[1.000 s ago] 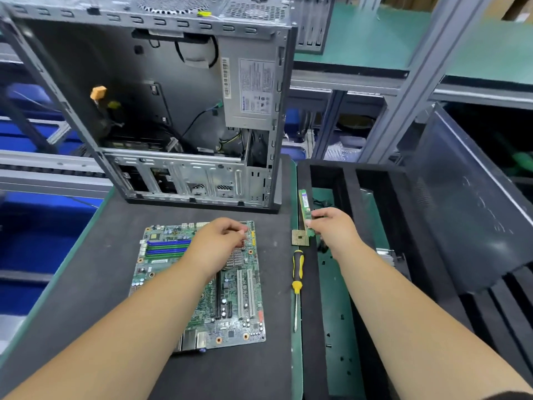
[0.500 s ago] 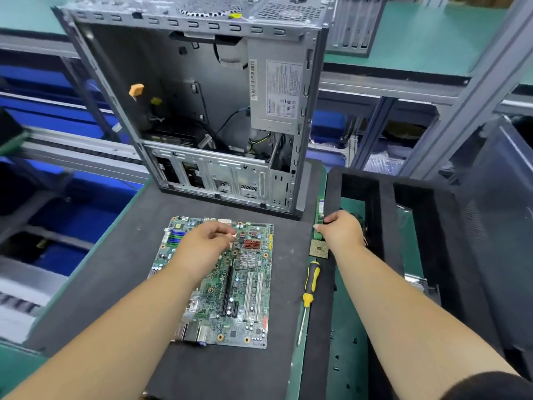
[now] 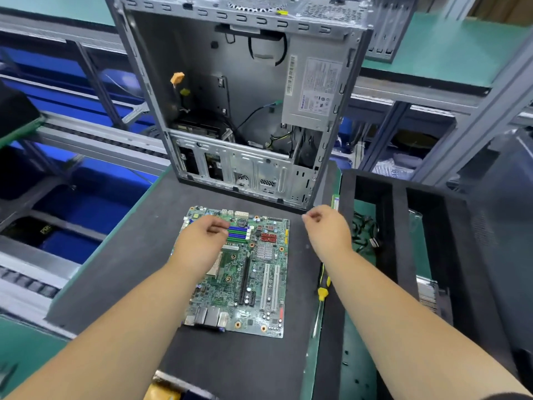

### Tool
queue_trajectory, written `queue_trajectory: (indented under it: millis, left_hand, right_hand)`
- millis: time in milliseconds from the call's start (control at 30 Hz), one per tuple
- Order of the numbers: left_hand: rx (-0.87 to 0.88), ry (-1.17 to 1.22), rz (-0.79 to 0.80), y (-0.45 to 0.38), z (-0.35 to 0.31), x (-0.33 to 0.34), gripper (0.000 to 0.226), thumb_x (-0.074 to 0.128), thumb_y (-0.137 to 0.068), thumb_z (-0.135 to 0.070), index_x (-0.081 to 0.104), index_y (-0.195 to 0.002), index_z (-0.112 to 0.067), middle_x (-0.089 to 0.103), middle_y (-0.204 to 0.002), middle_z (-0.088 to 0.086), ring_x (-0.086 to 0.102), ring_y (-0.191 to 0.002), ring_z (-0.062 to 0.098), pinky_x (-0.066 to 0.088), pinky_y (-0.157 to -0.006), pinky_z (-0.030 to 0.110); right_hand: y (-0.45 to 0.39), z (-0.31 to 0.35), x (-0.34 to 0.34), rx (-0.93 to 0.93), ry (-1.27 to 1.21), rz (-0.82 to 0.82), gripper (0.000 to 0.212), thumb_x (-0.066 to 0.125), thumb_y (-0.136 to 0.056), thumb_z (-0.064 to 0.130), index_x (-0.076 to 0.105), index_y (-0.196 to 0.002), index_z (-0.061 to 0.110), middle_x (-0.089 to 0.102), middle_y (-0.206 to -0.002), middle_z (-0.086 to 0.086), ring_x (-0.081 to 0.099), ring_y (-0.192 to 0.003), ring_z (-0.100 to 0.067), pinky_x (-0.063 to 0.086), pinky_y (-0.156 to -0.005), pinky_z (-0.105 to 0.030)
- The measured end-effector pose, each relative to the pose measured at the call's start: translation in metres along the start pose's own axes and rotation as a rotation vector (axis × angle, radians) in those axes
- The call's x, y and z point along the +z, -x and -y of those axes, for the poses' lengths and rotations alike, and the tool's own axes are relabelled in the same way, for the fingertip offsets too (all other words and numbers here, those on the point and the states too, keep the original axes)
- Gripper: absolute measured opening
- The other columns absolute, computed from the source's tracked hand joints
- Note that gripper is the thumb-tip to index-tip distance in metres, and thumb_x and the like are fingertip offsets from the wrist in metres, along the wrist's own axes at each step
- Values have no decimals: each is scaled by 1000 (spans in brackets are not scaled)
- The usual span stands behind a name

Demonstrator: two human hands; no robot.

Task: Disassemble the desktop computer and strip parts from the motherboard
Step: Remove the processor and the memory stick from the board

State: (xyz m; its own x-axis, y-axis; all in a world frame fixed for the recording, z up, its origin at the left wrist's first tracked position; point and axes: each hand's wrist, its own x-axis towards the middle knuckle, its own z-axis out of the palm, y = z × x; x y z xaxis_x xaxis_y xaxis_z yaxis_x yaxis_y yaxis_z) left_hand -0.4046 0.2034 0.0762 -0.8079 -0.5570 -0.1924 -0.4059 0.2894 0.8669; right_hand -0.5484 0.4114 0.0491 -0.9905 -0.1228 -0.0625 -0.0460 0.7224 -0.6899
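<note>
The green motherboard (image 3: 253,272) lies flat on the black mat (image 3: 121,272) in front of the open computer case (image 3: 219,90), which stands upright. My left hand (image 3: 202,243) is over the board's upper left, its curled fingertips at the left end of the blue and green memory slots (image 3: 239,233). I cannot make out whether they pinch anything. My right hand (image 3: 328,229) hovers to the right of the board, fingers loosely curled and holding nothing. A green memory stick (image 3: 334,201) lies at the tray's left edge just beyond that hand.
A yellow and black screwdriver (image 3: 322,290) lies on the mat's right edge under my right forearm. A black foam tray (image 3: 399,232) on the right holds cables (image 3: 366,233) and a heatsink (image 3: 429,295). The power supply (image 3: 314,90) remains in the case. A conveyor rail (image 3: 95,140) runs along the left.
My right hand let go of the memory stick at the tray edge and moved left toward the board. My left hand shifted from the board's middle to the memory slots. The view moved.
</note>
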Motion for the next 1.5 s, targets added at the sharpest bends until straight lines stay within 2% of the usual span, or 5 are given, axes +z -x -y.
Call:
queue_trajectory:
  millis: [267,967,1167,1367,1500]
  left_hand:
    - [-6,-399,-188,-33,29,-39,47,64,-86,-21,52,-130,-16,47,-128,11,51,-114,33,47,-93,44]
    - [400,-619,54,-71,68,-73,20,60,-90,-18,57,-107,-8,52,-105,10,48,-93,28,35,-69,31]
    - [15,-274,229,-74,78,-90,28,56,-90,-23,55,-118,-22,57,-112,1,56,-93,20,43,-77,31]
    - [-359,105,314,-76,82,-94,12,54,-90,-7,58,-102,-8,66,-97,13,66,-76,21,54,-66,30]
    - [-363,27,282,-80,80,-89,10,52,-91,-6,61,-87,-6,67,-81,13,63,-71,24,55,-73,37]
  right_hand:
    - [41,52,57,-34,-46,209,11,69,-88,35,76,-92,27,67,-80,13,63,-72,-9,48,-64,-25]
    - [53,89,84,148,214,87,15,72,-86,23,62,-83,33,62,-77,13,64,-89,-21,46,-98,-40]
    - [57,72,59,250,10,82,33,71,-87,37,68,-115,20,60,-121,-6,62,-102,-25,50,-88,-39]
    - [65,55,31,518,108,107,29,58,-94,38,57,-110,14,63,-97,-9,62,-96,-31,51,-89,-40]
    - [74,56,37,644,75,210,74,57,-94,43,26,-154,11,52,-138,-12,61,-111,-31,48,-97,-39]
